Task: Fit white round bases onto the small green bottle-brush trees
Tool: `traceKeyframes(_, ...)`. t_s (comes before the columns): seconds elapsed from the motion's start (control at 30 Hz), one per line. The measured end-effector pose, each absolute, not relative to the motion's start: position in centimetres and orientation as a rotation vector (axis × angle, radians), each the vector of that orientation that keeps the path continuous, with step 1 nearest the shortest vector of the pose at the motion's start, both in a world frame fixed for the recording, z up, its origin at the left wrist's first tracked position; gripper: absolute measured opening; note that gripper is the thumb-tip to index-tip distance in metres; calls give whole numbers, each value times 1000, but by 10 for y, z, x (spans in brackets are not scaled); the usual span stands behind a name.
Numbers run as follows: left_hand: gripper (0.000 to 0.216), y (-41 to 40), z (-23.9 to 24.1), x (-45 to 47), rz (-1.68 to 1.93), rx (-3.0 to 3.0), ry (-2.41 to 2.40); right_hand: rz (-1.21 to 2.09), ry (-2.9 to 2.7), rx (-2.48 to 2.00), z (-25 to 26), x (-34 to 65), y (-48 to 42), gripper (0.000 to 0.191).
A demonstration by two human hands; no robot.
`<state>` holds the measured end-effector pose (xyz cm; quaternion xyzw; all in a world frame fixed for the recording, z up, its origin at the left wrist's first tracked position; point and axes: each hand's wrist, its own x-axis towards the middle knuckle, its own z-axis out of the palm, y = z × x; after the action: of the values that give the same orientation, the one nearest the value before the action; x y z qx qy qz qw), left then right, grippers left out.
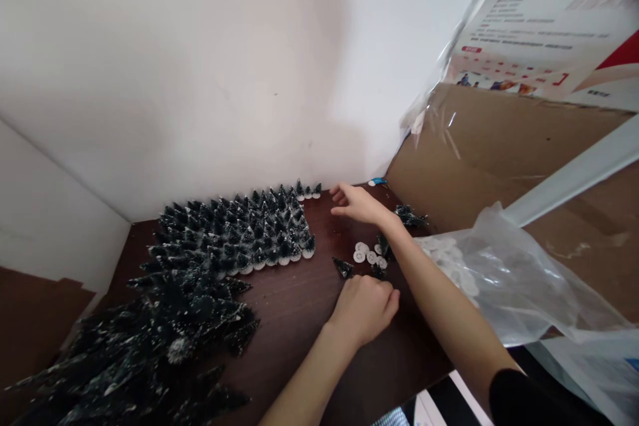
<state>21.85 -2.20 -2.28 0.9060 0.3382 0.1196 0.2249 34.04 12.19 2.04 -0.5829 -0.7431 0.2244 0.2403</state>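
Note:
My right hand [358, 204] reaches across toward the back of the table with its fingers apart and nothing visible between them. To its left ends the back row of small snow-tipped toy pine trees [249, 233], which stand upright on white round bases in close rows. My left hand [367, 303] is closed, knuckles up, low over the table; whatever it holds is hidden. Just beyond its knuckles shows a dark tree tip [379, 271]. One small tree without a visible base [343, 267] lies to the left of several loose white discs [371, 257].
A heap of larger dark trees [150, 346] lies at the left front. On the right, a clear plastic bag [519, 279] holds more white discs. More trees [412, 215] lie beside the cardboard [499, 140]. A small blue item [378, 182] sits near the back wall.

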Motion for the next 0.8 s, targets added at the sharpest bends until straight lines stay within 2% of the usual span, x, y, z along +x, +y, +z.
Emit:
traceKeyframes(0.1, 36, -19, -20, 215, 388, 2493, 995, 792, -2143, -1487, 28, 349, 89, 25)
traceKeyframes(0.27, 35, -12, -15, 206, 594, 2424, 1119, 936, -2116, -1303, 19, 353, 56, 15)
traceKeyframes(0.37, 35, -10, -11, 201, 737, 2381, 1144, 849, -2020, -1235, 9, 353, 49, 7)
traceKeyframes(0.53, 34, -9, -11, 199, 848, 2389, 1098, 629, -1948, -1201, -6, 350, 46, 12)
traceKeyframes(0.7, 19, -11, -18, 198, 985, 2298, 1015, 473, -2006, -1231, -21, 348, 50, 15)
traceKeyframes(0.8, 27, -14, -5, 196, 1053, 2239, 941, 464, -2003, -1227, -24, 348, 51, 14)
